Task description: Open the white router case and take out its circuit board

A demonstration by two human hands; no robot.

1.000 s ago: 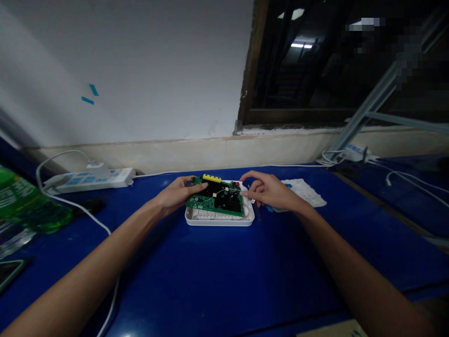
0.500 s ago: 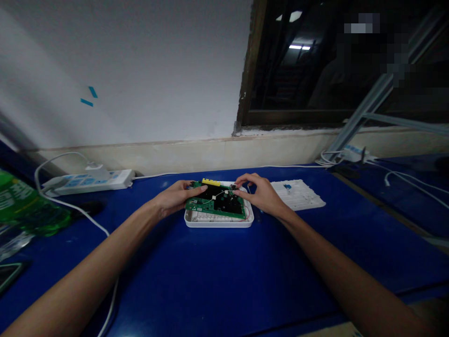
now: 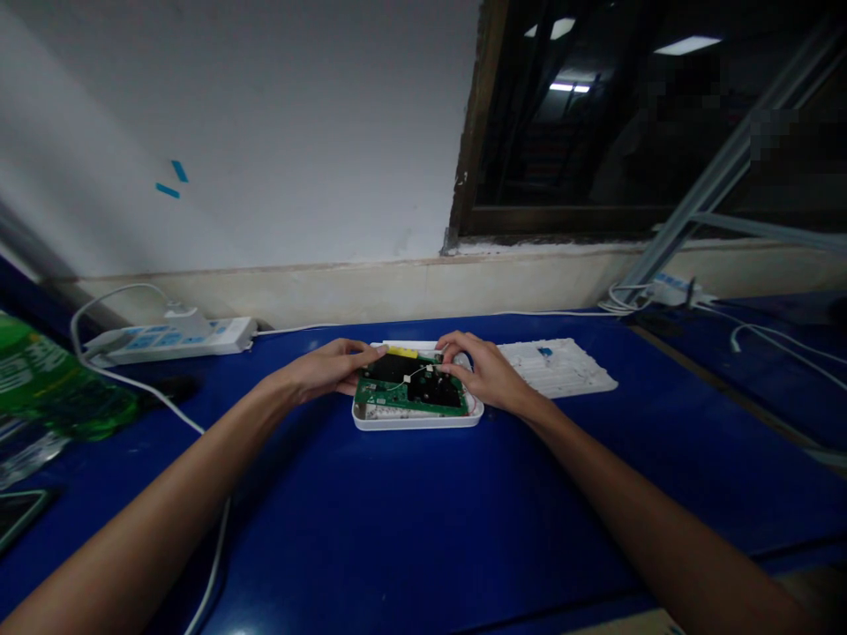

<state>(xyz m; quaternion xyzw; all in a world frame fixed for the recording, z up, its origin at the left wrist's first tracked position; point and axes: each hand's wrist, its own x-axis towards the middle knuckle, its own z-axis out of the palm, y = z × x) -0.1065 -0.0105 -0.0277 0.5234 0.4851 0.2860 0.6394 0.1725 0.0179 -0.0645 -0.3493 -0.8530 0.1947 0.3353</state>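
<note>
A green circuit board point(image 3: 384, 399) with black areas, a yellow part point(image 3: 401, 352) at its far edge and a thin white wire across it sits slightly askew inside a white plastic housing point(image 3: 416, 423). My left hand point(image 3: 331, 366) is closed at the board's left end, its thumb over the far left corner and other fingers low beside the housing. My right hand point(image 3: 477, 369) is closed in a pinch at the far right corner of the board. Its fingertips partly cover that corner. To the right lies a white cover panel point(image 3: 562, 366) with a small blue patch.
At the back left is a white power strip point(image 3: 218, 337) with a plug and a white cable point(image 3: 178, 407) running forward. A green bottle point(image 3: 59, 379) lies at the left, near a dark phone-like object point(image 3: 23, 516). More cables point(image 3: 768, 331) lie at the back right.
The board has gone lower and flatter into the white housing. My left hand has moved down with it, and my right hand stays at the far right corner.
</note>
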